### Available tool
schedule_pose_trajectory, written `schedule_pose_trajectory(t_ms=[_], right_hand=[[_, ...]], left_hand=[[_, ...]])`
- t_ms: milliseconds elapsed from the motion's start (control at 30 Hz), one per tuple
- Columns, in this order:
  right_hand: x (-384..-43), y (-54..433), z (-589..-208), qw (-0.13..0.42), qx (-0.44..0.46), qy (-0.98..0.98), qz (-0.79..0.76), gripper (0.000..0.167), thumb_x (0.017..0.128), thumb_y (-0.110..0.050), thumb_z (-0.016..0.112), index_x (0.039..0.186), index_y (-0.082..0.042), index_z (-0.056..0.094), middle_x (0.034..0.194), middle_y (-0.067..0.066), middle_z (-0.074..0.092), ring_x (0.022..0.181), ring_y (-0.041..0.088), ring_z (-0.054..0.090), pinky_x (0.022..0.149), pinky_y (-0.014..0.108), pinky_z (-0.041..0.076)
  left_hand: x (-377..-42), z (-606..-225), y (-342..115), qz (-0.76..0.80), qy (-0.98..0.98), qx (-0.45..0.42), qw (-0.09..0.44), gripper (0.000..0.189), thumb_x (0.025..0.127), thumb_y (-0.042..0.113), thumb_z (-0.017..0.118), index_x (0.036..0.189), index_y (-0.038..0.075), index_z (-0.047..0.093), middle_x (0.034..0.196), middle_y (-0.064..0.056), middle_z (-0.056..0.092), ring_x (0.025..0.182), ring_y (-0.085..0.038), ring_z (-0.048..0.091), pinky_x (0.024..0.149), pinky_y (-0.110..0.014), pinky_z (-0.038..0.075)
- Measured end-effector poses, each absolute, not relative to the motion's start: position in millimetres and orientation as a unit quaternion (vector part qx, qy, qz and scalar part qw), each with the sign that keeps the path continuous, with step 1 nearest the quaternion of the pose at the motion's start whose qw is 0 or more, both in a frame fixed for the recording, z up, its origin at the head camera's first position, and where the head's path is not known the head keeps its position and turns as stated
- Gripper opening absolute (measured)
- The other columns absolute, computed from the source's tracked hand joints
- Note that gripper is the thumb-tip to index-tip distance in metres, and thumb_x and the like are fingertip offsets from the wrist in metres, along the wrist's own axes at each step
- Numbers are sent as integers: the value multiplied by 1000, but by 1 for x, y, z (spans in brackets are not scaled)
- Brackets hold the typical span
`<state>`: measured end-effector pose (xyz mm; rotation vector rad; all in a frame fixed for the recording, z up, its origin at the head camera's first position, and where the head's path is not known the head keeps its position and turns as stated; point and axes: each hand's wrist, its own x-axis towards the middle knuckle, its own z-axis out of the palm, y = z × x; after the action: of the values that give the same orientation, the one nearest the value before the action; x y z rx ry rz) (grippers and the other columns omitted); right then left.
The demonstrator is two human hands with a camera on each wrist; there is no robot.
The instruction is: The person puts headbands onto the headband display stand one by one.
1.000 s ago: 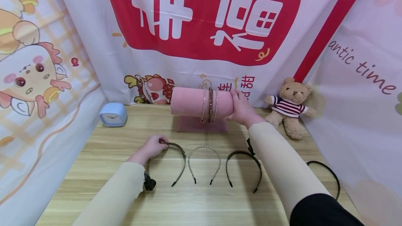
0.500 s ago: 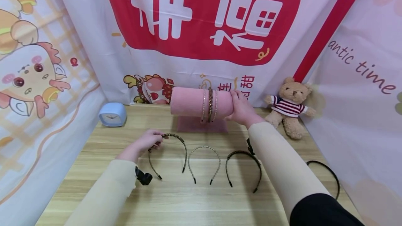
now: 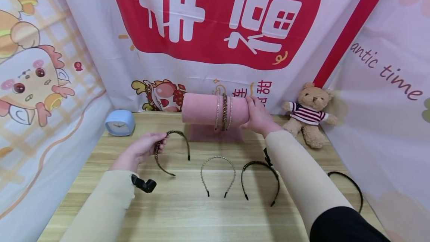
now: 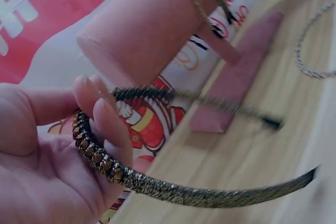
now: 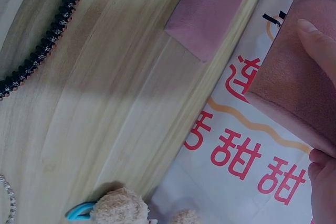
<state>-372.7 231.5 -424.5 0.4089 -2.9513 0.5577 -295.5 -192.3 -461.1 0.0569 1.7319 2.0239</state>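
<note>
My left hand (image 3: 147,146) holds a dark, bronze-beaded headband (image 4: 184,193) by its top, between thumb and fingers. Its two ends point away from the palm, above the table and left of the pink padded headband stand (image 3: 199,108). Three slim headbands, the middle one dark bronze (image 3: 224,113), hang around the stand's roll. At the roll's right end, my right hand (image 3: 260,117) grips it. In the right wrist view a finger (image 5: 317,45) lies along the pink cloth, with other fingertips at the roll's end edge.
On the table lie a clear beaded headband (image 3: 218,157), a dark beaded headband (image 3: 258,162) and, far right, a plain black headband (image 3: 352,182). A blue clock (image 3: 120,122) stands back left. A teddy bear (image 3: 310,113) leans at the back right, beside my right forearm.
My left hand has lifted the bronze headband off the table and moved back and left with it, the ends swinging up. My right hand stays on the stand.
</note>
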Motion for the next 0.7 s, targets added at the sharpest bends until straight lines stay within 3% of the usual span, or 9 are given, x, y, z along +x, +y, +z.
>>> schedule_pose_trajectory(t_ms=[167,433,567,700], right_hand=[[-373,232,-425,57,134,-972,183,126,62,-29,95,157,-7,16,157,20,19,140,39,27,115,49,25],[-375,233,-428,54,131,-972,187,129,61,-28,95,158,-10,13,157,19,18,140,39,26,115,50,25],[-375,233,-427,53,133,-971,190,129,61,-28,96,158,-10,13,158,19,17,141,39,26,115,50,24],[-374,231,-425,54,133,-971,190,128,61,-28,96,158,-9,15,157,19,18,140,39,26,114,51,25]], left_hand=[[-303,-450,-195,781,595,-11,188,19,105,10,47,98,9,65,80,-2,65,67,-8,61,66,-23,55],[-319,-437,-181,827,545,-55,128,13,105,8,47,116,6,54,81,-4,67,72,-12,67,76,-27,58],[-328,-425,-171,834,535,-68,115,32,103,7,50,134,1,47,85,-6,67,75,-15,69,85,-33,56],[-338,-411,-160,842,527,-64,99,50,103,7,51,149,-1,35,86,-8,69,74,-15,70,86,-35,56]])
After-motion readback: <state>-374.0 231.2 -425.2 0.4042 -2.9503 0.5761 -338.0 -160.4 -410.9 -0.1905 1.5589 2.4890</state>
